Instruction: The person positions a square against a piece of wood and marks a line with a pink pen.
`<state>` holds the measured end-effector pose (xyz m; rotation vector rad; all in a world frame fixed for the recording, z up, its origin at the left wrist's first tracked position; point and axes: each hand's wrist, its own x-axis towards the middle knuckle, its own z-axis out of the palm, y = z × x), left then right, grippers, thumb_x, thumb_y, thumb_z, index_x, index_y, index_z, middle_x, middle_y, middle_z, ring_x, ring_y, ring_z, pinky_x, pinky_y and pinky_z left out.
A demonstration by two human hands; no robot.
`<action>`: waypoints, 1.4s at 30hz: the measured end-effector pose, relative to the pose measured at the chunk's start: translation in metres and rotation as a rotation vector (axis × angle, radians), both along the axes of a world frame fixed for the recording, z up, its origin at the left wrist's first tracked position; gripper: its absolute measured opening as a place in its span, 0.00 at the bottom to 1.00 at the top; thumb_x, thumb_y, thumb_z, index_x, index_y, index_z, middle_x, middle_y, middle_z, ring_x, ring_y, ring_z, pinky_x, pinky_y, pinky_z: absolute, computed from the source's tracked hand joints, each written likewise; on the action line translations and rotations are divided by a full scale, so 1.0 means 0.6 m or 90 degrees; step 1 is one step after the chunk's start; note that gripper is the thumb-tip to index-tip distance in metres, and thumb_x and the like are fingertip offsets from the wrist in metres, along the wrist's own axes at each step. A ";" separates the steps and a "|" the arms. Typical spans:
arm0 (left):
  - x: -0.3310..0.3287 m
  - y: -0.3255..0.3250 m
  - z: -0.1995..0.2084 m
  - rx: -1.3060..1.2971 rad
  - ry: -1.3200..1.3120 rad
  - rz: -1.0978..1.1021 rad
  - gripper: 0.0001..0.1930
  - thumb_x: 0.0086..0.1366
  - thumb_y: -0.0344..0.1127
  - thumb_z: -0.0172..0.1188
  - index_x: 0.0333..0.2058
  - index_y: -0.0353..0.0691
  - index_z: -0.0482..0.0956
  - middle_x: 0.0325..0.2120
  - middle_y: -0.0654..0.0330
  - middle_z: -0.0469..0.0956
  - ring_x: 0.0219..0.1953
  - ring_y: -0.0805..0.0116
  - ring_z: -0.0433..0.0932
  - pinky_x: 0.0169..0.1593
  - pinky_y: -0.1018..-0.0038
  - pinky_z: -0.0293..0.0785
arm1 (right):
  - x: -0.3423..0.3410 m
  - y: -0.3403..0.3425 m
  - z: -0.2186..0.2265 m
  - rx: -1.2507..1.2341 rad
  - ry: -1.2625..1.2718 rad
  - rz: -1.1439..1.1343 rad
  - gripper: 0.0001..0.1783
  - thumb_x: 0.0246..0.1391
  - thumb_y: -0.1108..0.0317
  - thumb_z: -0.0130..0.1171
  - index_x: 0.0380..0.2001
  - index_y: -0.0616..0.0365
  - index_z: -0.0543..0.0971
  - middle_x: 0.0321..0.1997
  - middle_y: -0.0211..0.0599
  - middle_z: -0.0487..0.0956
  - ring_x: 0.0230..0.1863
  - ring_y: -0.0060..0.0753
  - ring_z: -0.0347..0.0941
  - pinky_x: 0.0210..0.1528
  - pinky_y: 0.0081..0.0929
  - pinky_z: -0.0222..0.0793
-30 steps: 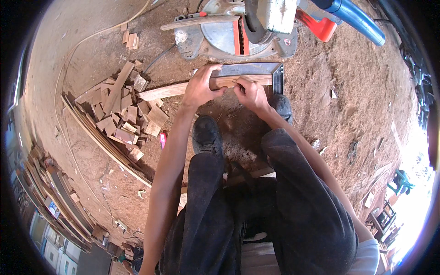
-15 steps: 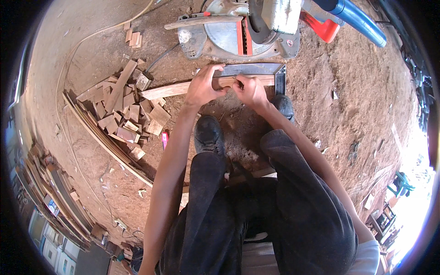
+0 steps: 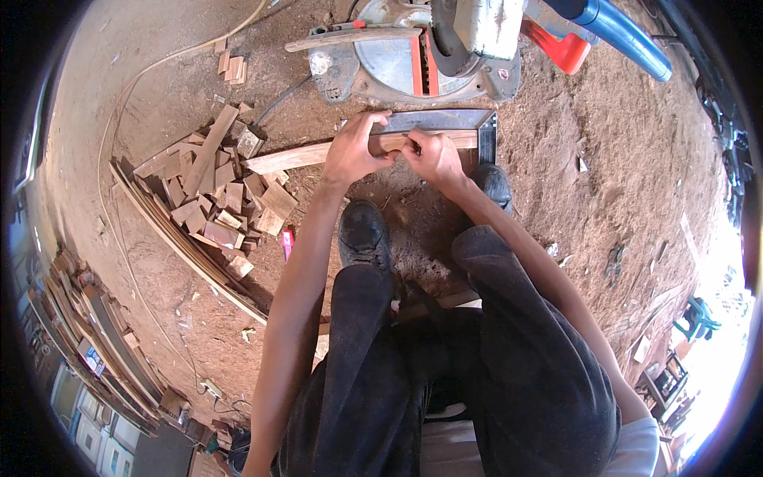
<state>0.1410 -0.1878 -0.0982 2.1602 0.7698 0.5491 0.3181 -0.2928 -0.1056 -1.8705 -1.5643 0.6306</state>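
A long wooden strip (image 3: 296, 156) lies crosswise in front of my shoes, beyond my knees. Against its far edge rests a try square with a metal blade (image 3: 437, 119); its dark stock (image 3: 487, 140) crosses the strip's right end. My left hand (image 3: 354, 153) grips the strip near its middle, fingers over the far side at the blade and thumb on the near side. Just right of it, my right hand (image 3: 434, 159) is closed in a pinch at the strip's face. Whatever sits between its fingertips is too small to make out.
A mitre saw (image 3: 389, 60) with a red and blue handle stands just beyond the strip. Wood offcuts (image 3: 214, 187) are heaped at the left, beside long thin boards (image 3: 187, 246). A pink object (image 3: 287, 243) lies near my left forearm. A cable (image 3: 119, 119) runs along the left.
Almost nothing differs. Both hands stay on the strip, with only a slight shift of the right fingers and of the view.
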 end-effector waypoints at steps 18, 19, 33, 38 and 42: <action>0.002 -0.001 0.000 0.011 -0.027 0.003 0.31 0.43 0.34 0.79 0.43 0.43 0.69 0.54 0.56 0.81 0.55 0.51 0.79 0.57 0.60 0.76 | -0.002 0.007 -0.019 0.050 -0.021 0.004 0.10 0.49 0.65 0.65 0.23 0.59 0.79 0.20 0.54 0.78 0.26 0.63 0.77 0.30 0.50 0.75; 0.001 0.001 0.000 0.008 -0.022 0.005 0.31 0.43 0.34 0.79 0.43 0.43 0.69 0.54 0.56 0.81 0.55 0.51 0.79 0.57 0.59 0.76 | 0.000 0.009 -0.017 0.026 -0.008 0.010 0.10 0.49 0.65 0.66 0.22 0.60 0.79 0.20 0.54 0.78 0.25 0.63 0.77 0.30 0.50 0.75; -0.002 0.002 -0.003 -0.007 -0.011 0.006 0.30 0.43 0.34 0.79 0.41 0.44 0.67 0.54 0.57 0.81 0.56 0.51 0.78 0.58 0.59 0.76 | -0.001 0.011 -0.011 0.047 -0.015 0.034 0.11 0.48 0.65 0.65 0.19 0.61 0.79 0.21 0.52 0.80 0.26 0.58 0.80 0.30 0.48 0.77; 0.003 0.001 -0.003 -0.017 -0.004 0.005 0.29 0.43 0.33 0.78 0.40 0.44 0.67 0.55 0.57 0.81 0.57 0.51 0.77 0.59 0.59 0.75 | 0.006 0.011 -0.007 -0.002 0.010 0.057 0.12 0.48 0.65 0.65 0.21 0.62 0.79 0.23 0.52 0.80 0.27 0.60 0.79 0.31 0.50 0.77; 0.001 0.003 -0.003 0.023 0.000 0.006 0.31 0.41 0.34 0.80 0.40 0.43 0.66 0.53 0.58 0.81 0.55 0.52 0.78 0.58 0.60 0.77 | 0.003 0.006 -0.005 0.003 0.009 0.055 0.12 0.49 0.65 0.65 0.21 0.63 0.78 0.22 0.54 0.79 0.26 0.62 0.78 0.30 0.51 0.75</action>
